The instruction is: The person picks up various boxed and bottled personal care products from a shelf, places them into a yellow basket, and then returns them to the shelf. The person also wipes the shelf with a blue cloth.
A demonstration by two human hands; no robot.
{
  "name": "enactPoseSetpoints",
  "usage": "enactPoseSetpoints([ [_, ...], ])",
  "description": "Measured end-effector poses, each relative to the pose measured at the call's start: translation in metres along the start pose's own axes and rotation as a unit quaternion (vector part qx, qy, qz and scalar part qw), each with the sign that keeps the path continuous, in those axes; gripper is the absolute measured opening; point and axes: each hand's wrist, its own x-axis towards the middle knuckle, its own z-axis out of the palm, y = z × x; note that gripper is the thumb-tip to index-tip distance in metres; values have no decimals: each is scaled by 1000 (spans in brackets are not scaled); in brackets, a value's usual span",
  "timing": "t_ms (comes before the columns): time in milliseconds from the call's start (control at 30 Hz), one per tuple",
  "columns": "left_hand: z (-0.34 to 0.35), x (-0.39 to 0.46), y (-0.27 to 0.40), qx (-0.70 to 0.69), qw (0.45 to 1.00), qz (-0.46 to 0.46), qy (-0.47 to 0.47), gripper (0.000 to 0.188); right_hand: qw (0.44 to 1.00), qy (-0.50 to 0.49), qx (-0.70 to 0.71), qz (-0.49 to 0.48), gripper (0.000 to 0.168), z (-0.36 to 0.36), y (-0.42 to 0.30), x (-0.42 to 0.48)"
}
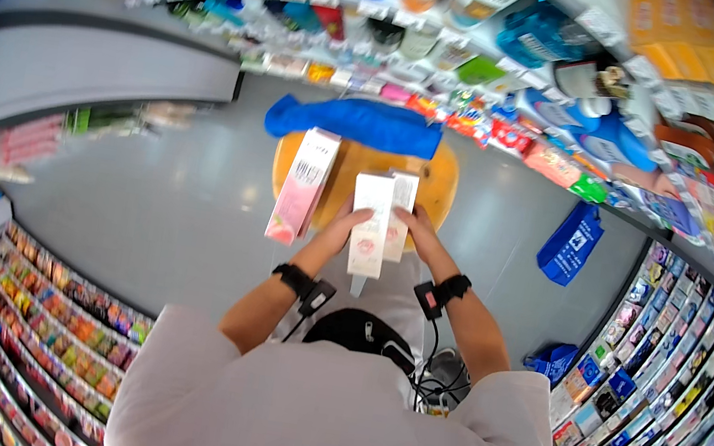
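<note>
Above a wooden stool, both hands hold tall white cartons side by side. My left hand grips the nearer white carton at its left edge, thumb on its front. On the right edge of a second white carton, partly behind the first, lies my right hand, its thumb near the gap between the two. Pink-and-white cartons stand or lie at the stool's left side; how they rest is unclear. A blue cloth or bag lies along the stool's far edge.
Shelves of bottles and packets curve across the far side. A blue bag lies on the grey floor to the right, with another blue bag nearer. Product racks stand at the lower left and right. Cables hang by my lap.
</note>
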Motion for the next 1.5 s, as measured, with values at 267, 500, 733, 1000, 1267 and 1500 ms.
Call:
enactPoseSetpoints([
  [267, 41, -30, 60, -67, 996, -41, -34, 54, 997, 32, 16, -73, 69, -41, -135, -122],
  [500, 74, -60, 108, -57, 994, -22, -89, 55, 977, 72, 107, -172, 48, 20, -308, -214],
  [733, 57, -95, 122, -39, 998, -13, -57, 52, 946, 11, 144, -290, 45, 57, -433, -191],
  [1000, 41, -123, 132, -35, 997, 62, -25, 50, 964, 131, 77, -217, 39, 45, -515, -119],
  [1267, 7, -105, 114, -29, 994, 104, -31, 50, 960, 200, 24, -196, 47, 44, -544, -85],
  [1500, 11, -109, 114, -21, 992, 114, -44, 60, 896, 265, -167, -314, 60, 16, -548, -53],
])
